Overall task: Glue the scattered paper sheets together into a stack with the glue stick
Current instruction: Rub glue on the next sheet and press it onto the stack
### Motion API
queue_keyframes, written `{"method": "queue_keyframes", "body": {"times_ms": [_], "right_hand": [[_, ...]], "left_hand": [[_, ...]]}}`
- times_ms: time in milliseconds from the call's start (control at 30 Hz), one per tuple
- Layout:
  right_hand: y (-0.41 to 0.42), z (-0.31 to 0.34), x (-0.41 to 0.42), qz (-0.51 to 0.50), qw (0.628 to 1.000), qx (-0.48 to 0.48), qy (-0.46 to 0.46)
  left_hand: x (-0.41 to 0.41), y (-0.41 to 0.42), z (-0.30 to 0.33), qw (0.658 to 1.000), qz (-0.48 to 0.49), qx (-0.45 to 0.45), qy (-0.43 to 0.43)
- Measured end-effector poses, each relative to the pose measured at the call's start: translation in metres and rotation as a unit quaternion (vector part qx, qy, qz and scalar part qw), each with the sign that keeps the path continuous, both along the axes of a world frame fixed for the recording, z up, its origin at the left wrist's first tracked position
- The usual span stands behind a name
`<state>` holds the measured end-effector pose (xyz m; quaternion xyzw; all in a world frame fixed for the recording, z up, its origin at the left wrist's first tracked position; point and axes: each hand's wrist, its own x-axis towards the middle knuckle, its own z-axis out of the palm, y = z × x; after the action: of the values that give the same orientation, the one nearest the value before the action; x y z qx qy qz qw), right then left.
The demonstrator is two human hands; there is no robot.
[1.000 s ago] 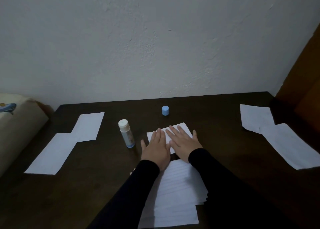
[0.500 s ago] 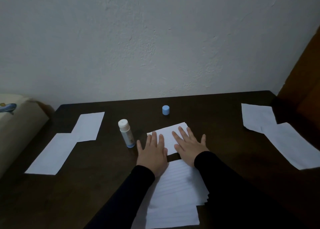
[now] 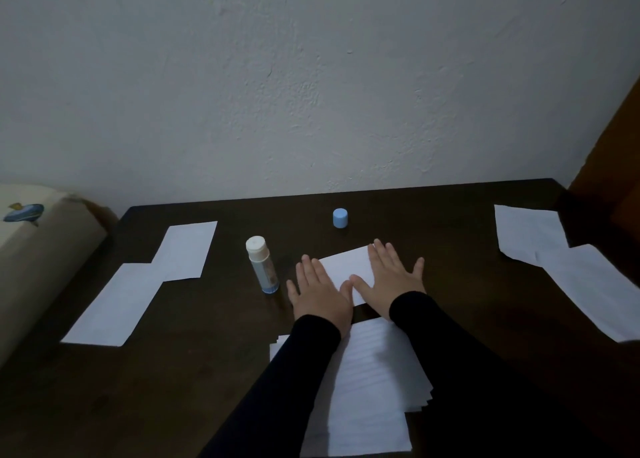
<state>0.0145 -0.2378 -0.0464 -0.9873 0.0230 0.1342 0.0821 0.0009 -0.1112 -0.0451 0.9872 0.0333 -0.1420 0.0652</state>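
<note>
A small white paper sheet lies on the dark table in front of me. My left hand presses flat on its left edge and my right hand presses flat on its right part, fingers straight and spread. The glue stick stands upright just left of my left hand, uncapped. Its blue cap sits farther back. A stack of lined sheets lies between my forearms, near the front edge.
Two overlapping white sheets lie on the left of the table, two more sheets on the right. A beige cushion borders the table's left side. A wall stands behind, brown furniture at the right.
Both hands slid apart across the small sheet, the left one leftward and the right one rightward, uncovering its middle. Glue stick and cap stayed put.
</note>
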Motion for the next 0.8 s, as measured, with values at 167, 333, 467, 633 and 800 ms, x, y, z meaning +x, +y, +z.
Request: {"method": "queue_keyframes", "body": {"times_ms": [167, 333, 467, 633, 800], "right_hand": [[-0.001, 0.003, -0.007, -0.023, 0.999, -0.011, 0.032], [0.001, 0.004, -0.022, -0.043, 0.997, -0.017, 0.054], [0.007, 0.006, -0.029, -0.062, 0.996, -0.019, 0.056], [0.006, 0.013, -0.024, -0.088, 0.996, -0.004, -0.034], [0.006, 0.013, -0.007, -0.046, 0.996, 0.027, -0.075]], "left_hand": [[-0.009, 0.004, 0.005, 0.999, 0.008, 0.024, 0.024], [-0.020, 0.015, 0.011, 0.999, -0.013, 0.004, 0.030], [-0.028, 0.027, 0.025, 0.997, -0.057, 0.002, 0.049], [-0.054, 0.059, 0.054, 0.984, -0.081, -0.156, 0.012], [-0.059, 0.097, 0.047, 0.939, 0.103, -0.303, -0.122]]}}
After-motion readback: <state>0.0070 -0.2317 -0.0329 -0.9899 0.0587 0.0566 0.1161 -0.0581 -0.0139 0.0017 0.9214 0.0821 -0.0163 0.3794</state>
